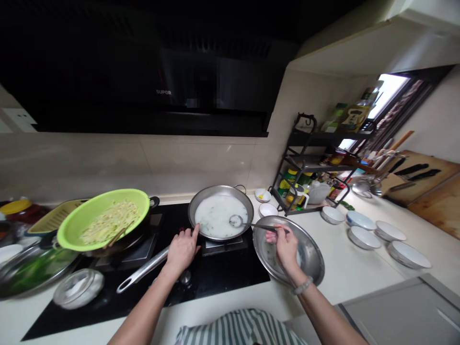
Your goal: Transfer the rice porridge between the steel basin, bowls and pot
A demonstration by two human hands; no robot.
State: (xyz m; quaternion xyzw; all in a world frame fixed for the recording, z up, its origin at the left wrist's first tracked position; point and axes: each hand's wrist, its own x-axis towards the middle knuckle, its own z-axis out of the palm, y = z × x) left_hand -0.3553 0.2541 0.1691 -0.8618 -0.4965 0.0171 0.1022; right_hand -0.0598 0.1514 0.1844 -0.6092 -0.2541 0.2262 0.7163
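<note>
A wide metal pan on the right burner holds cloudy white liquid with small green bits. My left hand is closed over the pan's long metal handle, close to where it joins. Its index finger reaches forward to the near rim. In my right hand is the dark handle of a ladle, whose round bowl dips into the liquid on the pan's right side. Below that hand, a steel basin contains more pale liquid with dark bits.
A green colander of pale shreds with chopsticks sits on the left burner. A glass jar and a lidded dish of greens stand nearby. Several bowls line the right counter beside a spice rack. A black range hood hangs overhead.
</note>
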